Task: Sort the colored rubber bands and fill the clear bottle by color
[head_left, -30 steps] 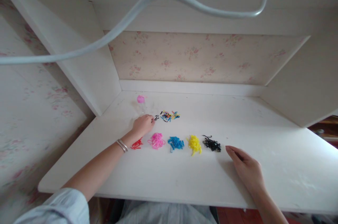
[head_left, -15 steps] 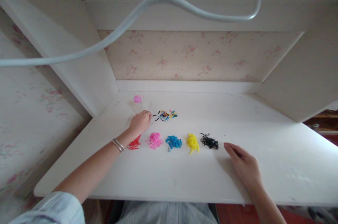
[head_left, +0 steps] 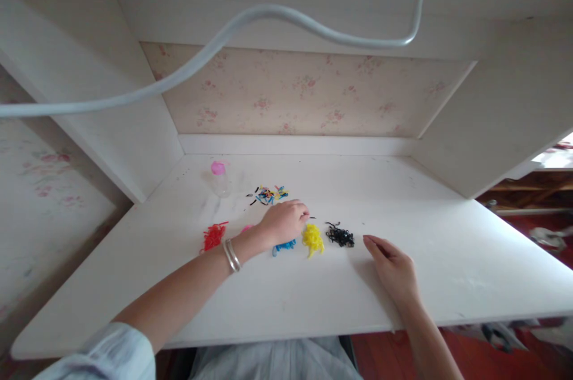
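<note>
My left hand (head_left: 285, 224) is over the desk with its fingers pinched on a small black rubber band (head_left: 312, 217), which sticks out past the fingertips. Under and near it lie a blue pile (head_left: 285, 246) and a yellow pile of rubber bands (head_left: 313, 239); a pink pile (head_left: 246, 228) is mostly hidden by the wrist. The red pile (head_left: 213, 237) lies farther left. My right hand (head_left: 393, 266) rests just right of the black pile of rubber bands (head_left: 341, 235), thumb and fingers closed together; whatever they may hold is hidden.
A loose heap of mixed-colour bands (head_left: 271, 195) lies behind the row of piles. A clear container with a pink top (head_left: 218, 167) stands at the back left. Side panels close in the white desk (head_left: 286, 302), and a white cable (head_left: 268, 12) hangs across the upper view.
My left hand has moved right from the mixed heap to above the blue and yellow piles, carrying a black rubber band. My right hand stays beside the black pile. The camera has shifted slightly.
</note>
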{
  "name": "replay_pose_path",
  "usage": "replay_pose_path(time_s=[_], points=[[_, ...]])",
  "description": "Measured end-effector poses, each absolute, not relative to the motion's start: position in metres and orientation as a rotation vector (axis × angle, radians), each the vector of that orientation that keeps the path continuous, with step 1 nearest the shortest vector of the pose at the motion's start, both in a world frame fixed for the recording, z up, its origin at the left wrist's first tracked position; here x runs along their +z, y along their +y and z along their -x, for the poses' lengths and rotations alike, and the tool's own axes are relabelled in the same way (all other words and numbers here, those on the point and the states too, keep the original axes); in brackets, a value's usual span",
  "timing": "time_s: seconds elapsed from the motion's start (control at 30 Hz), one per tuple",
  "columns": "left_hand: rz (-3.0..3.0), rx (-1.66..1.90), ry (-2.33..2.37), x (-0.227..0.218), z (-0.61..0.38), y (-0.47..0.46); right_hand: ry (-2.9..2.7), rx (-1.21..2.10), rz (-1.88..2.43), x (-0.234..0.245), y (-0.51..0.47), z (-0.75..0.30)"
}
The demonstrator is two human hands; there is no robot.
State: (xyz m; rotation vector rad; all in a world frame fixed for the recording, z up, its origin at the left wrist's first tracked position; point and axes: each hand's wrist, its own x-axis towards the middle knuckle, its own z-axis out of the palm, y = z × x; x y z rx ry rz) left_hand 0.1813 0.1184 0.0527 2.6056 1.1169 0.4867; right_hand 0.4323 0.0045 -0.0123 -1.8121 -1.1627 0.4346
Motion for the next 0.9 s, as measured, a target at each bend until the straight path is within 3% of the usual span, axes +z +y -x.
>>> replay_pose_path(time_s=[0.5, 0.9], points=[[-2.633, 0.257, 0.956, 0.036, -0.266, 0.128, -1.185, 0.454, 1.819, -0.014, 0.004, -0.434], [-2.436, 0.686, 1.094, 0.07, -0.147, 0.102, -1.179, 0.5, 1.845, -0.013, 0.006, -0.435]])
